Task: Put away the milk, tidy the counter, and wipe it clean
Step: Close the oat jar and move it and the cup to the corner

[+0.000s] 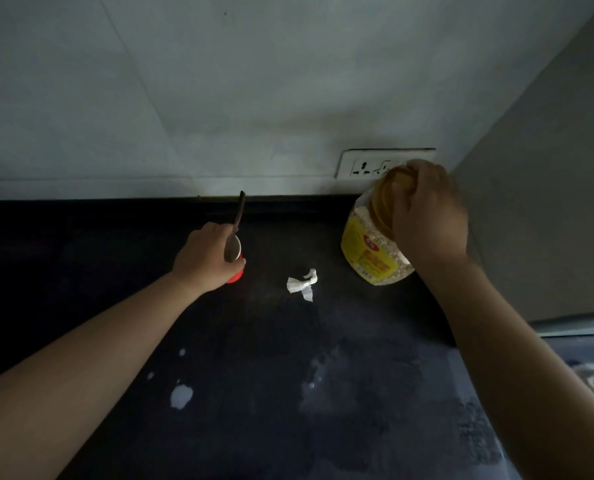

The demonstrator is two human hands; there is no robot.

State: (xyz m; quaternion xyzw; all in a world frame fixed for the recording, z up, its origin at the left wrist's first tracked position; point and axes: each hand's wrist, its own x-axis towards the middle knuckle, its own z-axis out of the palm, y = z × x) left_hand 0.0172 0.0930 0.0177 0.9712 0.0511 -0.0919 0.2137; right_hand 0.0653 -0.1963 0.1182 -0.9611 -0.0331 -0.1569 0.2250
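Left hand: the left hand (pixel 205 261) is wrapped round a small red cup (pixel 236 274), fingers curled about its side, the cup standing on the counter.
Spoon: a dark long-handled spoon (pixel 239 213) stands in the red cup, its handle leaning towards the wall.
Right hand: the right hand (pixel 427 216) grips from above the yellow lid (pixel 383 199) of a clear plastic jar (pixel 364 244) with a yellow label and pale flakes inside.
Jar's place: far right of the counter, close to the wall, just below a white socket plate (pixel 368 166).
Counter: a dark stone counter (pixel 81 254) runs along a white wall (pixel 219 98); a grey panel (pixel 548 202) closes it on the right.
Tissue: a crumpled white tissue (pixel 302 284) lies between cup and jar, touching neither.
Spill: white splashes (pixel 182 395) sit on the near part of the counter, below the left forearm, with a dull wet smear (pixel 323 375) to their right.
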